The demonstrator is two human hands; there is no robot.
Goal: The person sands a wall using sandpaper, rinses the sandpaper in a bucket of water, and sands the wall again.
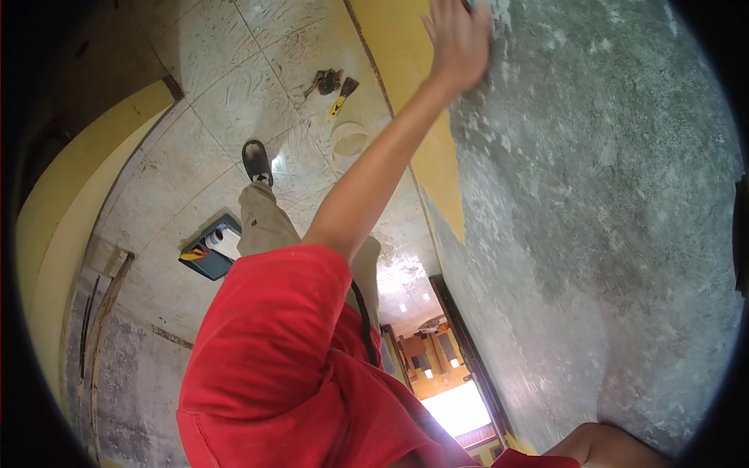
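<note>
My left hand reaches to the top edge of the view, against the grey, patchy wall beside its yellow painted part. One finger stands apart from the others, and the fingertips are partly cut off. A small dark edge shows between the fingers; what it belongs to I cannot make out. Of my right arm only a red sleeve and bare skin appear at the bottom right, and the hand is outside the view.
On the tiled floor lie a yellow-handled scraper, a dark cluttered item, a whitish round container and a dark tray with tools. My shoe is nearby. A curved yellow partition stands left; a doorway shows below.
</note>
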